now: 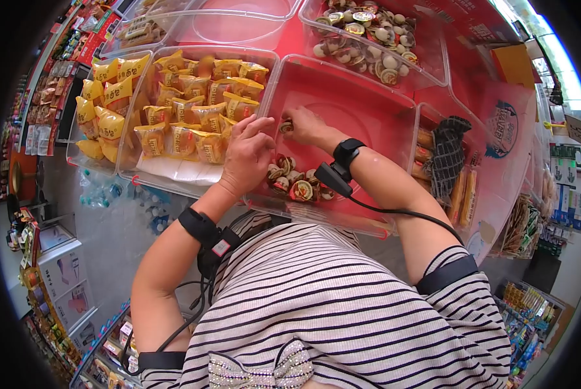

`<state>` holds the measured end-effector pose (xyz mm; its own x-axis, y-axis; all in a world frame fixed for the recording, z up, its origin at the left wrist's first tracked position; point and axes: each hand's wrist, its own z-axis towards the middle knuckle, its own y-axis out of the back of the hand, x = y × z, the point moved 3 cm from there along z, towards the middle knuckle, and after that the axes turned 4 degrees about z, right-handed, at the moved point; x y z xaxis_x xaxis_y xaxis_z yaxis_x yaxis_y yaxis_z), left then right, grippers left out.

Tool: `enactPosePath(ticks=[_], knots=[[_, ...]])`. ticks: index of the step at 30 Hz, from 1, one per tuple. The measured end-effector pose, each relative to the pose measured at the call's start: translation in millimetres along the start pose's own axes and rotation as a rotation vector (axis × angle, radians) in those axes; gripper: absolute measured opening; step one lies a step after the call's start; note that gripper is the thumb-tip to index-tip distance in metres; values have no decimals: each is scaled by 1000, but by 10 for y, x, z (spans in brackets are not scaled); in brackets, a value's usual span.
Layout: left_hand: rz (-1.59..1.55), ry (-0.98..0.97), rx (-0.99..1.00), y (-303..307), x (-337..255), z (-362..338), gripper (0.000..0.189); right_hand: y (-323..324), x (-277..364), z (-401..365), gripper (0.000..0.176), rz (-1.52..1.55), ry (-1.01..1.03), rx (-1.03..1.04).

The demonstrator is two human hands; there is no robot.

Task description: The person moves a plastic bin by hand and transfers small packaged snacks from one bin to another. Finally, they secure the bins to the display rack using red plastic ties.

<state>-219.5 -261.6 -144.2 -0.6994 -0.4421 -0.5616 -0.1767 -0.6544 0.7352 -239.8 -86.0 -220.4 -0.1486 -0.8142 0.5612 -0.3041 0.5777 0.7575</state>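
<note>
My right hand [308,126] reaches into a clear plastic bin [368,155] with a red bottom. Its fingertips pinch a small round snack cup [286,127] with a printed lid, near the bin's left wall. My left hand [249,155] is over that same left wall, beside the yellow packets. Its fingers are loosely bent and apart, and I see nothing held in them. Several more snack cups [300,190] lie in a cluster at the bin's near left corner, some lid up. Part of that cluster is hidden behind my left hand and the right wrist's black device.
To the left, bins hold yellow bread packets [190,107]. Behind is a bin of many similar cups [368,42]. At right, a dark checked cloth [450,155] lies over long packaged snacks [462,194]. A black cable [400,211] runs from my right wrist along the forearm.
</note>
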Motion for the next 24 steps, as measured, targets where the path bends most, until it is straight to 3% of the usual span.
enactPosePath(ticks=[1,7,10,13,17,24], knots=[[-3,-1,2,-1,-3,4,10,-37,0,0,45,-38,-52,-46],[1,9,18,12,-16,13,15,-29,5,-100,50,353,-27,549],[-18,21,21,-17,21,6,15,-134,241,-348,56,149,244,542],[-23,31,31,-10,13,8,15,-212,451,-518,63,-136,314,436],[-32,34,2,-2,-3,11,14,-358,488,-526,70,-177,170,594],[-34,26,-14,1,-3,12,13,-398,276,-672,57,74,156,625]])
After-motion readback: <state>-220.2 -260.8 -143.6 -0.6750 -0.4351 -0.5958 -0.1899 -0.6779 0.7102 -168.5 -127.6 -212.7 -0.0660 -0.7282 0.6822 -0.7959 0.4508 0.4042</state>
